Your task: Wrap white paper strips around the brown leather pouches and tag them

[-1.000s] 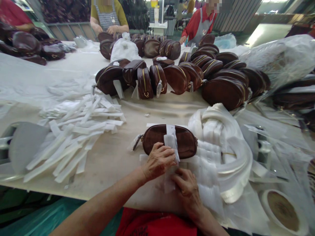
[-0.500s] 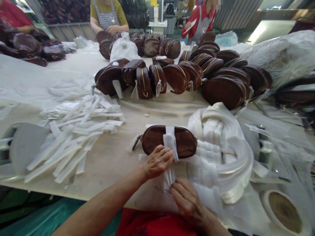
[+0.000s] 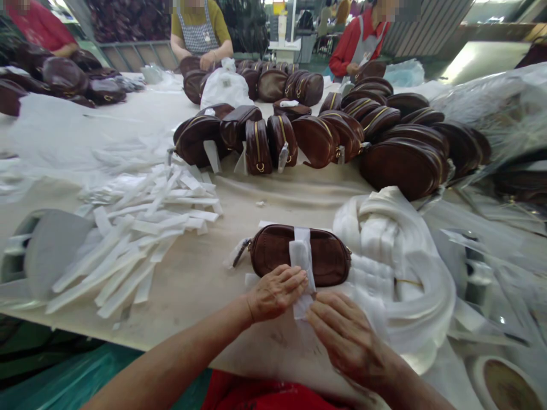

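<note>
A small dark brown leather bag (image 3: 273, 249) lies on its side on the table in front of me. A white wrapping strip (image 3: 301, 250) runs across its middle and down past its near edge. My left hand (image 3: 277, 291) has its fingers together, pressing the strip at the bag's near side. My right hand (image 3: 346, 333) is closed at the strip's near end, thumb and fingertips together. A wrapped zipper pull (image 3: 240, 252) sticks out from the bag's left end. Another strip shows partly from beneath the bag.
Loose white strips (image 3: 141, 228) are heaped at left, beside a grey tape dispenser (image 3: 53, 253). A coil of white padded wrap (image 3: 427, 285) lies to the right, near a tape roll (image 3: 506, 381). Brown bags (image 3: 401, 159) stand in rows beyond. Co-workers (image 3: 200, 31) are across the table.
My right hand has moved up closer to my left hand and the bag. The strip's near end looks flatter and shorter. My view has shifted slightly left.
</note>
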Demonstrator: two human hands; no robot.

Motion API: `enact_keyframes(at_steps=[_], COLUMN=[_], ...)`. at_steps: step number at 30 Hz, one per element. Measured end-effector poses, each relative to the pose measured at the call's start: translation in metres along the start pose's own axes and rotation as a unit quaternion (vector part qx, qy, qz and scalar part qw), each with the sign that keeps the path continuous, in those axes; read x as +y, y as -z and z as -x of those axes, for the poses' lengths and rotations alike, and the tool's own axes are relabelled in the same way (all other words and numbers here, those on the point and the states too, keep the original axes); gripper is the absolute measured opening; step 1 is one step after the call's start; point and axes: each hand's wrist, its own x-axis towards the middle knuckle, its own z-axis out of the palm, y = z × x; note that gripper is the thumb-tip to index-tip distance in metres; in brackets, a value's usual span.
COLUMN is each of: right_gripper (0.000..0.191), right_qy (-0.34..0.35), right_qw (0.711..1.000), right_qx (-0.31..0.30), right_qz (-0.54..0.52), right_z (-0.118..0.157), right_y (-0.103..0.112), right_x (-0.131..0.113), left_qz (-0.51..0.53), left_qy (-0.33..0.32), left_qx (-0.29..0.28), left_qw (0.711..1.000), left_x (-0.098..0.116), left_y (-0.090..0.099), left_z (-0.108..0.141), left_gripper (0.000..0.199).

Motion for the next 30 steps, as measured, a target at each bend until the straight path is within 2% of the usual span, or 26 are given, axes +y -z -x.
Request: enact_keyframes(at_steps=[6,10,14,18,22,25,27,30], right_gripper=[0.02,0.02,0.017,0.018,0.02,0.019,0.02,0.022], right_qy=[0.002,-0.064,-0.146,-0.198,-0.217,-0.217,-0.214,-0.216], right_qw=[0.999,0.995,0.987,0.979,0.976,0.976,0.976,0.976], right_qx=[0.03,0.048,0.052,0.043,0.036,0.033,0.034,0.029], right_qz=[-0.03,-0.058,-0.042,-0.024,-0.005,0.007,0.014,0.011], right_z=[-0.019,-0.023,-0.02,-0.013,-0.01,-0.009,-0.008,-0.006], right_y=[-0.003,-0.015,-0.033,-0.047,-0.054,-0.057,-0.059,-0.061], right_x=[0.045,0.073,0.092,0.099,0.1,0.102,0.104,0.105], left_qz=[0.118,0.173,0.188,0.19,0.211,0.215,0.176,0.067], left_qy=[0.048,0.1,0.113,0.115,0.121,0.141,0.148,0.136], left_qx=[-0.032,-0.027,-0.016,0.005,0.014,0.044,0.046,0.022], left_qw=[0.991,0.979,0.976,0.975,0.97,0.965,0.972,0.988], left_x=[-0.003,-0.002,-0.002,-0.002,-0.003,-0.002,-0.002,0.0], left_y=[0.005,0.005,0.005,0.006,0.011,0.015,0.015,0.008], left_z=[-0.002,-0.006,-0.007,-0.008,-0.011,-0.017,-0.022,-0.025], left_gripper=[0.04,0.021,0.007,0.008,0.011,0.014,0.01,0.022])
